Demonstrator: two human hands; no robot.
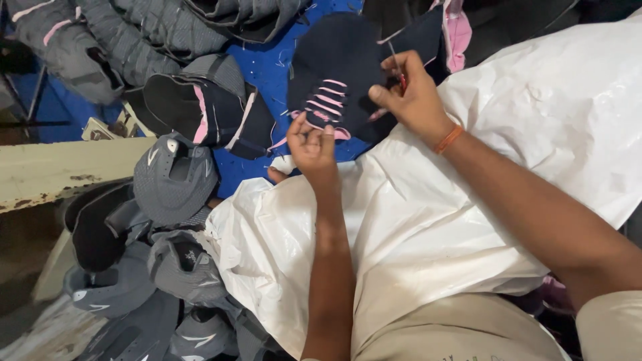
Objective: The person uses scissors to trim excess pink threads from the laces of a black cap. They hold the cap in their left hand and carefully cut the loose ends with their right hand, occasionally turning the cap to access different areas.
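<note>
My left hand (313,148) pinches the near edge of a dark navy shoe upper (334,60) with pink lace stripes and pink lining. My right hand (413,93) grips the upper's right side and holds a thin tool with a red handle (399,75), its metal tip pointing up. An orange band sits on my right wrist. The upper hangs above a blue surface (267,67), just past a white plastic sack (428,220) that lies over my lap.
Grey shoe uppers (172,177) lie heaped at lower left. More dark and pink-trimmed uppers (207,107) are piled at the top and upper left. A worn pale bench edge (60,170) runs along the left side.
</note>
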